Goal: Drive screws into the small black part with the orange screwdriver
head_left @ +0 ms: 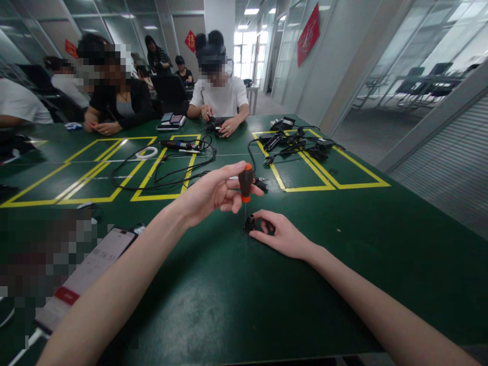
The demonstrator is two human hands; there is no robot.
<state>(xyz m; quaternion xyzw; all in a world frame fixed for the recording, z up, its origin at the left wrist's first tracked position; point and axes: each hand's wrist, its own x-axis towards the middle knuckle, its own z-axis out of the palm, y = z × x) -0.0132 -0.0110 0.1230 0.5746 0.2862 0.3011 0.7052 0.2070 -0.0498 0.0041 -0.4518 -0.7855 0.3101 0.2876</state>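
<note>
Here, two bare forearms reach over the dark green table marked with yellow tape rectangles. The left hand is curled around one screwdriver with a black-and-orange handle, fingers and thumb wrapped round the grip so that it stands upright, its thin shaft pointing straight down. The tip meets one small black round part that sits on the table just below. The right hand lies low on the table beside that part, its fingers bent and closed on it, thumb and forefinger touching its sides; whether it pinches hard or only steadies it I cannot tell.

Near the left forearm lies one white smartphone with a lit screen, flat on the table. Farther off, one long black cable loops across the yellow rectangles, with one small white ring of cord beside it. To the right, inside another yellow frame, is a heap of black cables and adapters; their number cannot be counted.

Across the table sit two persons close by: one in a white T-shirt whose hands hold a dark object, and one in a black top with hands resting on the table. Two stacked phones lie between them. More people sit farther back.
</note>
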